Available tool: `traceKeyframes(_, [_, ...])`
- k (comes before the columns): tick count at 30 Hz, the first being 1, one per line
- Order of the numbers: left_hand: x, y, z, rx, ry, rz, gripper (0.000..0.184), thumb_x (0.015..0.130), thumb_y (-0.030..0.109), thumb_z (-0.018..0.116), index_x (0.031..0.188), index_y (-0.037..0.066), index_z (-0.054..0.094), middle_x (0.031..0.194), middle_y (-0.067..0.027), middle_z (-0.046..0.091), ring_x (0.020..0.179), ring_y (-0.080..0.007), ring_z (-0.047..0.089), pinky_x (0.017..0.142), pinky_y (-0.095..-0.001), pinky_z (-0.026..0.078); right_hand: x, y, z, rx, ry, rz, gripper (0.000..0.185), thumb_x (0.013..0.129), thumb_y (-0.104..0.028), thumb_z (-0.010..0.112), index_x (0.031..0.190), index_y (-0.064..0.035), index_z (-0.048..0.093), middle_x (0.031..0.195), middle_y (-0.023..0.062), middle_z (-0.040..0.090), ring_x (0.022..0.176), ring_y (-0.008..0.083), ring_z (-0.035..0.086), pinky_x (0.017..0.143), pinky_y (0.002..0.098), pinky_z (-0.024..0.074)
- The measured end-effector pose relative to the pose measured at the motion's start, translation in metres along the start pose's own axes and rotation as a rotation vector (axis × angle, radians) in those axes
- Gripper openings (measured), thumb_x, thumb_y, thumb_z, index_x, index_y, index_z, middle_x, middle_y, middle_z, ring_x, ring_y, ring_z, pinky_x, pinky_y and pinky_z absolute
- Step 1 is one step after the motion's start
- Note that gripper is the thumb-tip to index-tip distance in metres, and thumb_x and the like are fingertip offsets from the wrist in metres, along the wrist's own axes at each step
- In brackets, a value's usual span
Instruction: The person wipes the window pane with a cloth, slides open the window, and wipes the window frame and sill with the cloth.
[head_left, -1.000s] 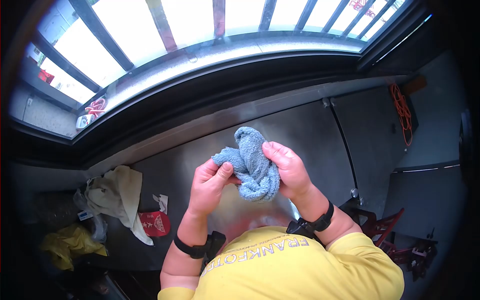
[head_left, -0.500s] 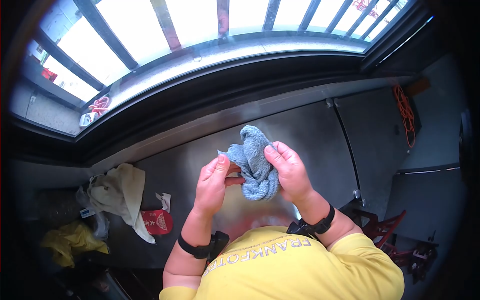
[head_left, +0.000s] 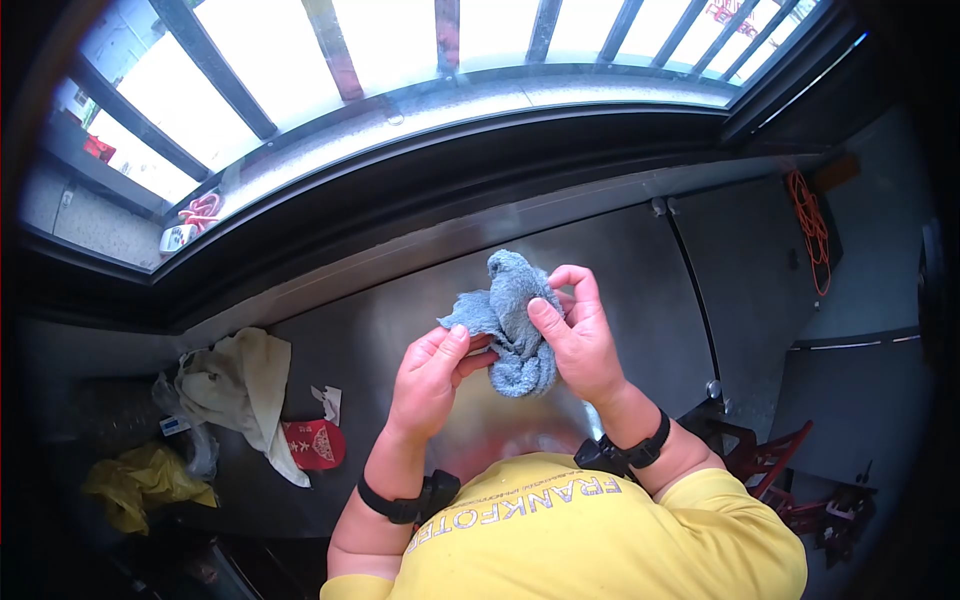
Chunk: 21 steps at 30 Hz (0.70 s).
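A fluffy blue-grey cloth [head_left: 518, 320], bunched and partly twisted, hangs between my two hands above the dark metal surface [head_left: 620, 290]. My left hand [head_left: 430, 375] pinches the flap on the cloth's left side between thumb and fingers. On the right side, my right hand [head_left: 585, 340] grips the bunched part, with its thumb on the near face and the index finger bent over the upper edge. The rest of its fingers are partly hidden behind the cloth.
At the left lie a cream cloth [head_left: 245, 385], a red packet [head_left: 313, 444], a white scrap [head_left: 328, 402] and a yellow bag [head_left: 150, 485]. An orange cord [head_left: 810, 230] hangs at the right. Beyond the surface is a barred window [head_left: 390, 100].
The left flap of the cloth has spread outward and dropped slightly. My right index finger has lifted and bent over the cloth's edge, and my left hand has shifted a little.
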<state>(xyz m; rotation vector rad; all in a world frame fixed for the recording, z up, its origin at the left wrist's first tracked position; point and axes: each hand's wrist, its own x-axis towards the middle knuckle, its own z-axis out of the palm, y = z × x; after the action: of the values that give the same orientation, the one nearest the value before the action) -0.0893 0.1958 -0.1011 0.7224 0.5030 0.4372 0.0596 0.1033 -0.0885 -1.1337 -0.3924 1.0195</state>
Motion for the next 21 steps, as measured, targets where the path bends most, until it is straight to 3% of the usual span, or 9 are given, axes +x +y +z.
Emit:
traceKeyframes(2, [-0.002,-0.001,0.001,-0.022,0.008,-0.014,0.030,0.098,0.019,0.044,0.114,-0.004,0.055,0.112,-0.0111,0.061,0.104,-0.0185,0.058,0.094,-0.0327,0.047,0.000,-0.001,0.001,-0.135,-0.050,-0.225,0.012,0.092,-0.009,0.057,0.103,-0.0055,0.053,0.090,0.0047,0.059,0.086,0.0093,0.054,0.078,0.0237,0.0453])
traceKeyframes(3, [-0.002,-0.001,0.003,-0.023,0.007,-0.014,0.030,0.098,0.019,0.044,0.114,-0.004,0.055,0.112,-0.0111,0.061,0.104,-0.0185,0.058,0.094,-0.0327,0.047,0.002,-0.002,-0.002,-0.136,-0.050,-0.226,0.012,0.092,-0.009,0.057,0.103,-0.0055,0.053,0.090,0.0047,0.059,0.086,0.0093,0.054,0.078,0.0237,0.0453])
traceKeyframes(5, [-0.003,-0.002,0.006,-0.028,0.027,0.009,0.030,0.098,0.018,0.045,0.116,-0.004,0.055,0.113,-0.0100,0.060,0.105,-0.0168,0.058,0.096,-0.0307,0.045,0.004,-0.004,-0.011,-0.583,-0.188,-0.422,0.008,0.089,-0.004,0.056,0.096,-0.0051,0.060,0.092,0.0075,0.058,0.089,0.0155,0.055,0.081,0.0274,0.0451])
traceKeyframes(6, [-0.003,-0.003,0.007,-0.029,0.025,0.008,0.030,0.098,0.018,0.045,0.116,-0.004,0.055,0.113,-0.0100,0.060,0.105,-0.0168,0.058,0.096,-0.0307,0.045,0.000,-0.009,-0.007,-0.607,-0.181,-0.387,0.010,0.086,-0.003,0.058,0.092,-0.0048,0.066,0.095,0.0092,0.058,0.090,0.0199,0.056,0.083,0.0303,0.0451])
traceKeyframes(9, [-0.004,-0.006,0.008,0.002,0.032,0.027,0.028,0.098,0.016,0.046,0.116,-0.003,0.056,0.112,-0.0072,0.060,0.104,-0.0129,0.057,0.094,-0.0290,0.044,-0.004,-0.010,-0.002,-0.617,-0.159,-0.383,0.015,0.083,-0.006,0.063,0.098,-0.0077,0.068,0.097,0.0097,0.058,0.092,0.0206,0.056,0.084,0.0306,0.0452])
traceKeyframes(11, [-0.006,-0.011,0.005,0.105,0.037,0.017,0.030,0.098,0.012,0.044,0.121,-0.005,0.051,0.119,-0.0114,0.058,0.110,-0.0184,0.056,0.098,-0.0343,0.044,-0.006,-0.010,-0.001,-0.627,-0.155,-0.379,0.017,0.081,-0.007,0.066,0.098,-0.0085,0.068,0.096,0.0098,0.058,0.092,0.0206,0.056,0.083,0.0308,0.0457])
traceKeyframes(15, [-0.009,-0.011,0.014,0.102,0.033,0.038,0.030,0.098,0.013,0.044,0.121,-0.004,0.051,0.120,-0.0112,0.058,0.110,-0.0177,0.056,0.098,-0.0331,0.044,-0.009,-0.009,-0.001,-0.676,-0.153,-0.353,0.021,0.076,-0.006,0.072,0.096,-0.0090,0.069,0.097,0.0082,0.057,0.091,0.0179,0.055,0.083,0.0304,0.0445])
traceKeyframes(17, [-0.010,-0.012,0.016,0.097,0.042,0.053,0.027,0.098,0.015,0.047,0.118,-0.001,0.057,0.109,-0.0020,0.060,0.101,-0.0080,0.054,0.091,-0.0254,0.043,-0.010,-0.008,0.001,-0.663,-0.135,-0.359,0.021,0.075,-0.006,0.072,0.096,-0.0092,0.069,0.095,0.0078,0.057,0.090,0.0179,0.055,0.082,0.0300,0.0446])
traceKeyframes(21, [-0.010,-0.013,0.018,0.122,0.040,0.066,0.027,0.098,0.014,0.047,0.117,-0.001,0.057,0.108,-0.0016,0.061,0.100,-0.0074,0.053,0.091,-0.0251,0.042,-0.010,-0.006,0.002,-0.692,-0.081,-0.382,0.017,0.076,-0.005,0.072,0.092,-0.0085,0.068,0.090,0.0057,0.059,0.090,0.0169,0.054,0.081,0.0292,0.0447])
